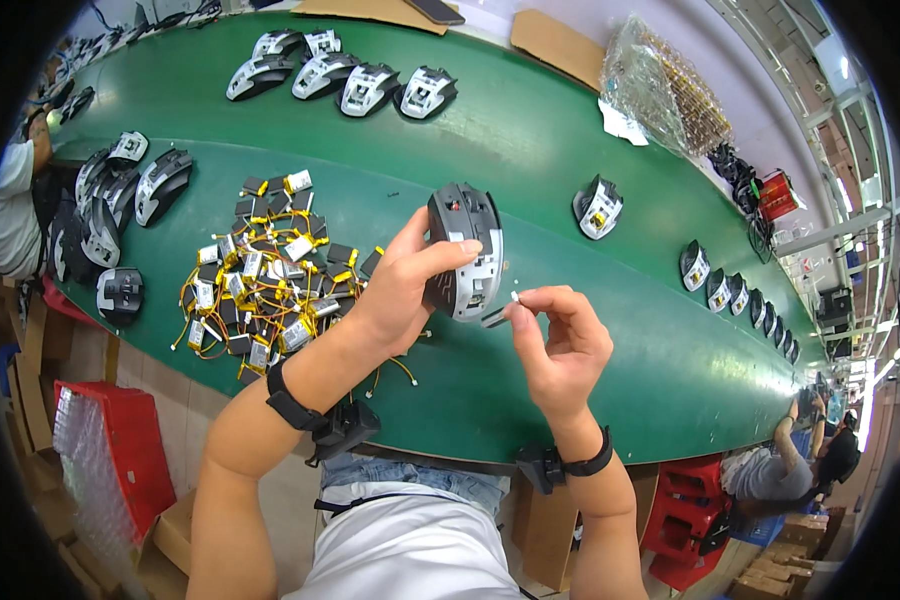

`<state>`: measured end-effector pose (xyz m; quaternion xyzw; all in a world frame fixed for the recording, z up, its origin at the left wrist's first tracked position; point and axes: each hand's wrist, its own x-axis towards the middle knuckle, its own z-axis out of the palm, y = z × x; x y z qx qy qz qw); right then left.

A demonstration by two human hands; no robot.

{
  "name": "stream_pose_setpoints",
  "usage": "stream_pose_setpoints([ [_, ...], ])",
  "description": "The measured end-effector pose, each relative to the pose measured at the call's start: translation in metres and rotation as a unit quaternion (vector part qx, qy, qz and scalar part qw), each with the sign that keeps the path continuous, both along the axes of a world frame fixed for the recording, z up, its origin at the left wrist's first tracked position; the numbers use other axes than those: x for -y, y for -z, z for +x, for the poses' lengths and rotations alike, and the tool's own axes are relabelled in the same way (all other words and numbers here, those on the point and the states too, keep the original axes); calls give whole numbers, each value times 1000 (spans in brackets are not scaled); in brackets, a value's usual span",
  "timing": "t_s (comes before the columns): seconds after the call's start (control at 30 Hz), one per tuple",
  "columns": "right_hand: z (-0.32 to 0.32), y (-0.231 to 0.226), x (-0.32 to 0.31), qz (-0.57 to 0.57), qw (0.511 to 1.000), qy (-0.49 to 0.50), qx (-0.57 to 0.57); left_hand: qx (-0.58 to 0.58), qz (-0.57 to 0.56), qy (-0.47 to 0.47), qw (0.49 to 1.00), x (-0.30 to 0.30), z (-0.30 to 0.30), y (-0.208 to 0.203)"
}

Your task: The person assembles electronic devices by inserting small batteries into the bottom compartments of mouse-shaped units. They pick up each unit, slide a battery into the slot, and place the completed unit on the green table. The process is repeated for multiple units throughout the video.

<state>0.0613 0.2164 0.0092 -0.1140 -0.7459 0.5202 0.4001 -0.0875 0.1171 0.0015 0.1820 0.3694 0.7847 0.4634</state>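
My left hand is wrapped round a black and silver-grey computer mouse body with its inner parts showing, held tilted above the green bench. Its thumb presses on the grey frame. Close to the mouse's lower right, my right hand is closed in a pinch. A small white piece shows at its fingertips, too small to name. Thin dark strands stick out below the fingertips toward the mouse. Left of my left hand lies a loose heap of small battery packs with yellow tape and coloured wires.
Several similar mouse bodies stand on the green bench: a group at the back, another cluster at left, one right of centre and a row at far right. Bubble wrap lies at back right. Co-workers sit at both ends.
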Motion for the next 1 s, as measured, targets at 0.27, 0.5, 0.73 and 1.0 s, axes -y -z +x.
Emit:
stream_pose_setpoints([
  [0.27, -11, -14, -8, 282, 958, 39, 30, -3, 17, -5, 1000, -1, 1, 3],
  [0.5, -8, -14, -7, 357, 930, 0, 94, 27, 52, -7, 998, -2, 1, 2],
  [0.73, -3, -26, -4, 433, 891, -29, 132, -16, -9, 11, 1000, 0, 5, 0],
  [1.0, -7, -35, -15, 476, 863, -98, 136, -10, -22, -6, 1000, -2, 9, 0],
])
